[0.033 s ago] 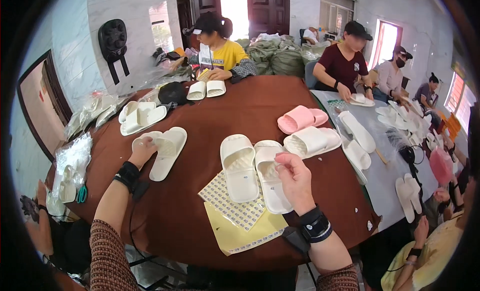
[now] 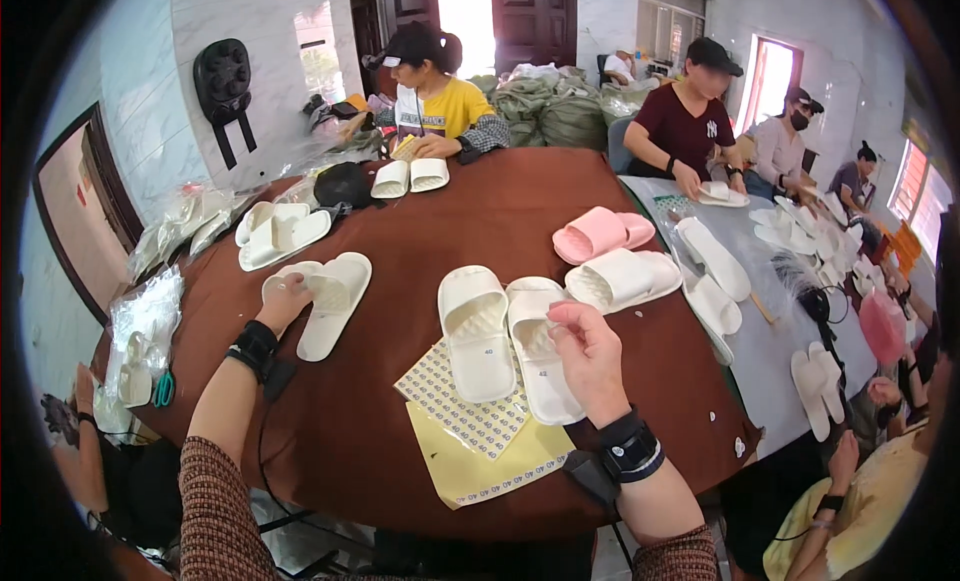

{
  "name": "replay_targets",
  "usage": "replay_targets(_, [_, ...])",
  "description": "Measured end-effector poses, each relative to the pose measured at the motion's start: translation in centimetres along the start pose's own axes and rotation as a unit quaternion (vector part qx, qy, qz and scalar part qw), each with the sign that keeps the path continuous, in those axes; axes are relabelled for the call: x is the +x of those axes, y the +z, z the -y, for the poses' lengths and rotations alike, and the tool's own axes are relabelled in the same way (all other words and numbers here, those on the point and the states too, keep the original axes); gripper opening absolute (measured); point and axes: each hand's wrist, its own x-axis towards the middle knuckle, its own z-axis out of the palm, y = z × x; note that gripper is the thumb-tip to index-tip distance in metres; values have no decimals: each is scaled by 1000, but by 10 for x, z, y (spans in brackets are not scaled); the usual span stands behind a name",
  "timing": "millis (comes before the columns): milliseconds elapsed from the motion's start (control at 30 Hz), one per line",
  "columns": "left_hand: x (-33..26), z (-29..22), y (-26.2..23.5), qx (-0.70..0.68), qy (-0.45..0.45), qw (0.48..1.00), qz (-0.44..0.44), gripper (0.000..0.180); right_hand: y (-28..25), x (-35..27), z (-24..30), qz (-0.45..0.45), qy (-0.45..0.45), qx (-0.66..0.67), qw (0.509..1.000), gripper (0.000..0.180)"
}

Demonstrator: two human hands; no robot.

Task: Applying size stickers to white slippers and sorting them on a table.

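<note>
At the left edge of the brown round table [image 2: 420,231], a clear plastic bag [image 2: 148,316] lies beside green scissors [image 2: 164,388]. The left hand [image 2: 283,303] rests on a pair of white slippers [image 2: 330,299], fingers curled over the near slipper's heel end. At centre, a second white pair [image 2: 478,331] lies soles down across two sticker sheets [image 2: 470,421], one white, one yellow. The right hand [image 2: 590,356] hovers over the right slipper of that pair [image 2: 540,366], thumb and forefinger pinched together; what they pinch cannot be told. Further right lie a white slipper [image 2: 622,278] and a pink pair [image 2: 600,236].
</note>
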Motion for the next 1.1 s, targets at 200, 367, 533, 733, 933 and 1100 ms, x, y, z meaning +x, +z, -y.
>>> replay_targets(200, [18,0,12,-35,37,999,10,22,-3,2,-6,-5,-1,-4,1000,17])
replay_targets(367, [18,9,20,26,5,1000,-11,24,-1,2,-4,10,-13,-37,999,16])
replay_targets(533, [24,-29,25,84,19,996,-3,32,-5,7,-14,-7,-8,-35,999,15])
replay_targets(733, [12,-42,23,95,62,993,-19,29,-8,13,-8,-25,5,-40,999,16])
replay_targets(933, [-53,-56,9,57,120,991,-26,21,-7,8,-11,-16,3,-33,999,15])
replay_targets(1100, [-112,-86,-18,-63,-10,997,44,19,-11,10,-18,-33,-23,-48,998,15])
